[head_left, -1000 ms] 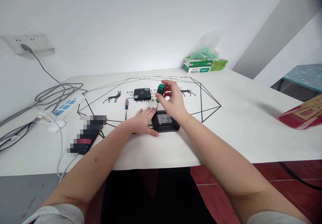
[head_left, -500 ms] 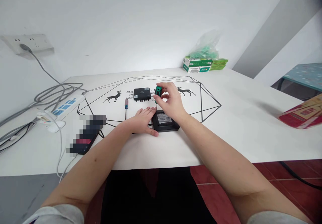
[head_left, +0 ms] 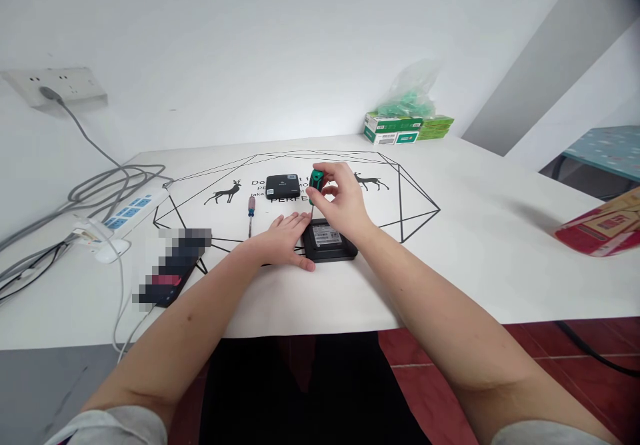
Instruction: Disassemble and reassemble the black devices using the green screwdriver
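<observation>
A black box-shaped device (head_left: 329, 251) with a pale printed label lies on the white table mat. My left hand (head_left: 286, 242) rests flat against its left side, fingers stretched out and thumb along the near edge. Above the device's far left corner, my right hand (head_left: 343, 198) grips a green and black screwdriver (head_left: 315, 180) by the handle. The screwdriver stands nearly upright, its thin shaft pointing down at that corner; its tip is too small to make out. A flat black box (head_left: 283, 186) with stickers lies farther back. Left of it is a second screwdriver (head_left: 251, 208) with a red and blue handle.
On the left are a phone (head_left: 175, 272), partly blurred out, a white power strip (head_left: 133, 210) and looping grey cables (head_left: 107, 192). Green and white boxes (head_left: 393, 128) stand against the wall under a plastic bag (head_left: 410, 95). A red package (head_left: 600, 228) sits at the right.
My right hand and the green screwdriver have shifted very slightly, with the fingers turned a little on the handle. My left hand and the device stay in place.
</observation>
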The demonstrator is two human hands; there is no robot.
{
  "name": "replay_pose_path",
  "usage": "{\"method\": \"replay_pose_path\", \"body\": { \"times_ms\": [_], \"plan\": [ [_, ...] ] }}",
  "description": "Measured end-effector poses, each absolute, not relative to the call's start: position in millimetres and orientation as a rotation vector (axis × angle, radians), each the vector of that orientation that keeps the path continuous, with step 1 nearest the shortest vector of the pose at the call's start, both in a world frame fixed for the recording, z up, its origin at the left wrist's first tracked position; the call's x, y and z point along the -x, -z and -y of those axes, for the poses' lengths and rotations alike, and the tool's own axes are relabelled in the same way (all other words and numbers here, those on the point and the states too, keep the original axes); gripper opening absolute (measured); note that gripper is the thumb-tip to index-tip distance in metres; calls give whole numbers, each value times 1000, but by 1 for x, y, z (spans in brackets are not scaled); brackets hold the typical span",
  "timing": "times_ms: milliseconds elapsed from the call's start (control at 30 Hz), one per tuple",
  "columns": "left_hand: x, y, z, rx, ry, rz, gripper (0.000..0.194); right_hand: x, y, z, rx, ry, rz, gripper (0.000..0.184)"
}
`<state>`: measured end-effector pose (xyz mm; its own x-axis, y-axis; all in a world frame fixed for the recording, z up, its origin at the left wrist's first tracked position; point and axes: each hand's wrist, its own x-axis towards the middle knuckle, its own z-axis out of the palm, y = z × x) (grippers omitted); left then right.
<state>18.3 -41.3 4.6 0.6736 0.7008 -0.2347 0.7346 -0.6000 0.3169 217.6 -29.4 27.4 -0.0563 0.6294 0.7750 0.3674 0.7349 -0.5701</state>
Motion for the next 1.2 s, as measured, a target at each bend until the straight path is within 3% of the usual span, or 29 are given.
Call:
{"method": "replay_pose_path", "body": {
  "times_ms": [1200],
  "plan": [
    [-18, -7, 43, -2504, 112, -1111, 146, -219, -26, 27, 777, -267, 1725, 40]
  ]
}}
